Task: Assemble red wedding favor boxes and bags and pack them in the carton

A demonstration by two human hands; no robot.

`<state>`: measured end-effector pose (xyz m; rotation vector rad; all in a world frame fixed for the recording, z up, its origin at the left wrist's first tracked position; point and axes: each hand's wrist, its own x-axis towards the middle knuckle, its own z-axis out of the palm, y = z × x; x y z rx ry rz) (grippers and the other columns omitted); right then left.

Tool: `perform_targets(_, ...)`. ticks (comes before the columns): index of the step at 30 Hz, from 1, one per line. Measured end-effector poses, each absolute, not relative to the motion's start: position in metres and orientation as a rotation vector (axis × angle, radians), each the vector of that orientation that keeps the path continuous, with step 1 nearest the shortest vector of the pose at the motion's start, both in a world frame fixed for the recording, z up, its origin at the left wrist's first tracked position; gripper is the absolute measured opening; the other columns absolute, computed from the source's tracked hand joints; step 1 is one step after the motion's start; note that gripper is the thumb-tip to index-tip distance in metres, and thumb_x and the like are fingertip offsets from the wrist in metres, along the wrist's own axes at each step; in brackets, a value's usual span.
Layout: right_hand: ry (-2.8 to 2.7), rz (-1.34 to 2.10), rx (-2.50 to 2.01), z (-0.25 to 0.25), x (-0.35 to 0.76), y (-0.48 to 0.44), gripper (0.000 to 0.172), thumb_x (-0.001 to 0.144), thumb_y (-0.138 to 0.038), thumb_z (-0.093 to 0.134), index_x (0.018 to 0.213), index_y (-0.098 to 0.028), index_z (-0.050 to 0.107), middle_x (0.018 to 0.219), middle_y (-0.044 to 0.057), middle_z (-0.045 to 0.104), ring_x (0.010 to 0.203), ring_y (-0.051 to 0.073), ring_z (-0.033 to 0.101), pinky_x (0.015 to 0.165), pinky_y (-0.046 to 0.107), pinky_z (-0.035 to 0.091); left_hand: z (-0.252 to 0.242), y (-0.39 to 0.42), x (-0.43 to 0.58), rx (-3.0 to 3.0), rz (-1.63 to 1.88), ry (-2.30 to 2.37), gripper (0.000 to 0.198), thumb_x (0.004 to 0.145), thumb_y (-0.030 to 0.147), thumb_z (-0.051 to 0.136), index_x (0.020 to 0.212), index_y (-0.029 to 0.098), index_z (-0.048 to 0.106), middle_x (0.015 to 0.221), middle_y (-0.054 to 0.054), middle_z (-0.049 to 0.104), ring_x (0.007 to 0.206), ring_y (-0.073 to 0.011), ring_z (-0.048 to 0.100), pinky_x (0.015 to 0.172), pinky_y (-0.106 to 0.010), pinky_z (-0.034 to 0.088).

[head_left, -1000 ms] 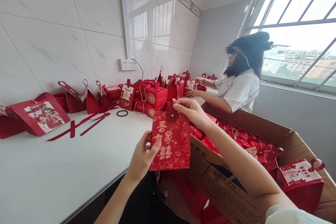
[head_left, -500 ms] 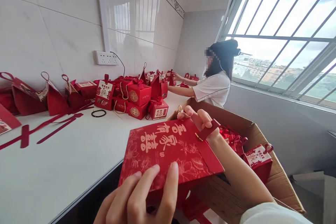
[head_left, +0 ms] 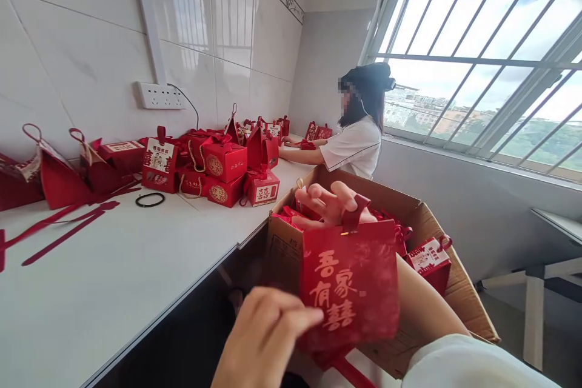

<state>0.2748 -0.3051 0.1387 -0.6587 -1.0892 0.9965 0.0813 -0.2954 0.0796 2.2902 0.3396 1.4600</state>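
A red gift box (head_left: 350, 285) with pale Chinese characters hangs upright in front of me, its dark red ribbon loop (head_left: 355, 212) at the top. My right hand (head_left: 331, 203) is behind the top edge, and the loop is hooked over its fingers. At the box's lower left edge is my left hand (head_left: 268, 333), fingers bent, with one fingertip over the printed face; its thumb is hidden. A cardboard carton (head_left: 464, 279) holding several red boxes stands behind and under the gift box. A red ribbon (head_left: 352, 370) shows below it.
On the white table (head_left: 136, 279) stand several red gift boxes (head_left: 227, 163), with ribbon strips (head_left: 68, 233) and a black elastic ring (head_left: 150, 199). A co-worker in a white shirt (head_left: 357, 148) reaches over the table's far end. A barred window (head_left: 477, 60) is on the right.
The gift box has turned from lying tilted to hanging upright and moved right. My left hand has shifted right and down, its fingers more bent. My view has swung slightly right.
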Motion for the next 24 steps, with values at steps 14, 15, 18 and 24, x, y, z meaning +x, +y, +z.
perform_targets(14,-1.215,0.955,-0.907,0.149,0.302,-0.296,0.027,0.064,-0.038,0.078,0.074,-0.018,0.063,0.082,0.002,0.065,0.085,0.018,0.066,0.089,0.034,0.047,0.133,-0.227,0.149,1.628,0.708,0.388,0.043,0.07,0.039,0.068,0.106,0.018,0.058,0.102,-0.008,0.069,0.088,-0.0233,0.067,0.078,-0.033,0.053)
perform_targets(15,-1.196,0.941,-0.952,0.151,0.302,-0.299,0.028,0.065,-0.04,0.076,0.076,-0.018,0.064,0.08,0.003,0.067,0.083,0.018,0.066,0.086,0.034,0.049,0.133,-0.228,0.149,1.613,0.712,0.373,0.042,0.07,0.038,0.068,0.106,0.018,0.059,0.102,-0.008,0.069,0.087,-0.0231,0.067,0.077,-0.033,0.053)
perform_targets(18,-1.088,0.924,-1.049,0.157,0.3,-0.309,0.035,0.072,-0.046,0.069,0.094,-0.019,0.064,0.085,0.006,0.069,0.079,0.019,0.068,0.074,0.033,0.054,0.132,-0.229,0.149,1.604,0.748,0.335,0.036,0.071,0.035,0.068,0.101,0.018,0.062,0.102,-0.008,0.07,0.089,-0.0233,0.067,0.08,-0.033,0.053)
perform_targets(24,-1.183,0.692,-1.235,0.158,0.29,-0.322,0.031,0.081,-0.043,0.059,0.101,-0.02,0.063,0.096,0.006,0.068,0.088,0.017,0.065,0.079,0.03,0.052,0.125,-0.224,0.151,1.626,0.788,0.365,0.026,0.071,0.032,0.067,0.093,0.017,0.065,0.094,-0.007,0.071,0.086,-0.0229,0.067,0.074,-0.031,0.052)
